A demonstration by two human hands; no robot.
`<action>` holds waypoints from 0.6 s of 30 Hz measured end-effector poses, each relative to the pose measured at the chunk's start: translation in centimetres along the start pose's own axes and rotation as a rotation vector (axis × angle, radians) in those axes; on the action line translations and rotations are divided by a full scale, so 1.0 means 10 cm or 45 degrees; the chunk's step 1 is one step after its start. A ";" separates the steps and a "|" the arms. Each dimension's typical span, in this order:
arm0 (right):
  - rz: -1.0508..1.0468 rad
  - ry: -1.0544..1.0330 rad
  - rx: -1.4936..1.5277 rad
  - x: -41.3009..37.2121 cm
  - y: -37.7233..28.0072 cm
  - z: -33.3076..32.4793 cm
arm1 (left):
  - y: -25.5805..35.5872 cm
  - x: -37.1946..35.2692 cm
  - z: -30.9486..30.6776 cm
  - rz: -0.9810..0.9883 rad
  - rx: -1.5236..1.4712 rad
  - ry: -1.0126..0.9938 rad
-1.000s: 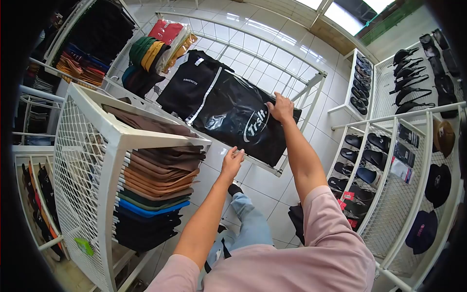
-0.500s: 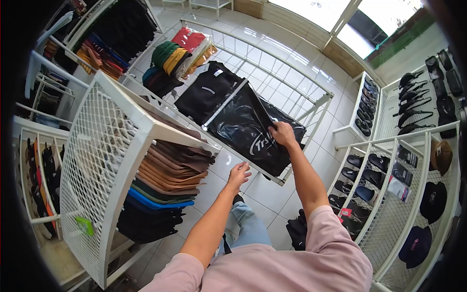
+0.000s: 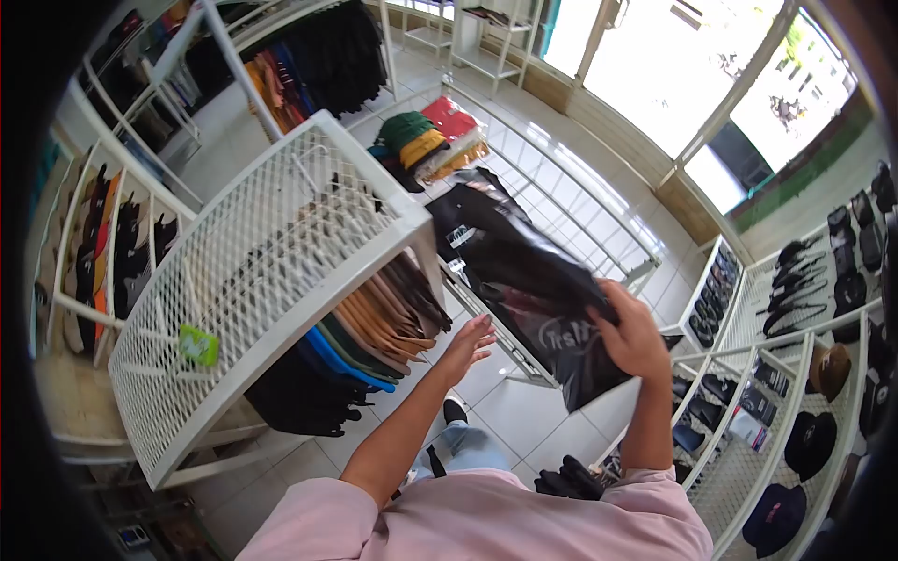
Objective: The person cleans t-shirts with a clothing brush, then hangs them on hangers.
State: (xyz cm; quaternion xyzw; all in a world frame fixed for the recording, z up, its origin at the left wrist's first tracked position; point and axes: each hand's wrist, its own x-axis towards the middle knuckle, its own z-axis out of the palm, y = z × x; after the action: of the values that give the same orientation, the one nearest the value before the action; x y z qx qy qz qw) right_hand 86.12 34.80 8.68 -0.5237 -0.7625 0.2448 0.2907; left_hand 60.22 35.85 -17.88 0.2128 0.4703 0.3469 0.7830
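Note:
A glossy black plastic bag [image 3: 552,280] with white lettering is lifted at its near end above the white wire display rack. My right hand [image 3: 637,329] is closed on the bag's edge, thumb on top. The bag is smeared by motion. Part of a folded black garment [image 3: 456,234] with a pale label shows at the bag's far side. My left hand [image 3: 468,349] holds nothing; its fingers are apart, between the hanging clothes and the rack's near edge.
A white mesh-topped stand [image 3: 271,243] with clothes hanging beneath [image 3: 393,313] rises at the left. Folded caps [image 3: 412,138] and wrapped red clothing [image 3: 447,117] lie at the rack's far end. Shelves of sandals and hats [image 3: 810,444] line the right. Black items [image 3: 569,480] lie low near my right side.
My right hand has raised the bag's near end off the rack, up and to the right. My left hand stays open, moved slightly. The view has shifted.

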 end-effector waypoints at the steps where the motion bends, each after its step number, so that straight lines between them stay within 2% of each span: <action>1: -0.001 0.026 -0.030 -0.07 -0.10 -0.12 | 0.02 -0.05 0.00 0.053 -0.120 -0.102; 3: 0.021 0.283 0.047 -0.29 -0.04 -0.16 | 0.01 -0.17 -0.06 0.161 -0.350 -0.309; 5: 0.088 0.411 0.367 -0.26 -0.29 -0.20 | 0.12 -0.45 -0.15 0.358 -0.712 -0.638; 6: 0.079 0.357 0.619 -0.21 -0.55 -0.22 | 0.46 -0.95 0.02 0.509 -0.662 -0.576; 8: 0.036 0.438 0.565 -0.21 -0.70 -0.14 | 1.03 -1.89 0.18 0.786 -0.519 -0.443; 11: 0.007 0.495 0.716 -0.19 -1.11 0.10 | 1.30 -2.75 -0.07 1.119 -0.317 -0.226; 13: -0.245 0.431 0.829 -0.06 -1.32 0.30 | 1.44 -3.25 -0.31 1.317 -0.250 -0.096; 16: -0.292 0.344 0.972 0.18 -1.91 0.87 | 1.62 -3.97 -0.87 1.384 -0.210 0.081; 17: -0.191 0.323 0.974 0.22 -2.26 1.17 | 1.65 -4.21 -1.10 1.387 -0.208 0.150; 18: -0.090 0.301 0.977 0.27 -2.61 1.47 | 1.69 -4.42 -1.37 1.421 -0.153 0.364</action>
State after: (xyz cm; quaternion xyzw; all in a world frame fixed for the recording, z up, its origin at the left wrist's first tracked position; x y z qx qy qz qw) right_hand 57.96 27.65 16.39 -0.3752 -0.5946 0.4396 0.5590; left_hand 28.25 14.40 12.91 0.3348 0.3675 0.7588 0.4208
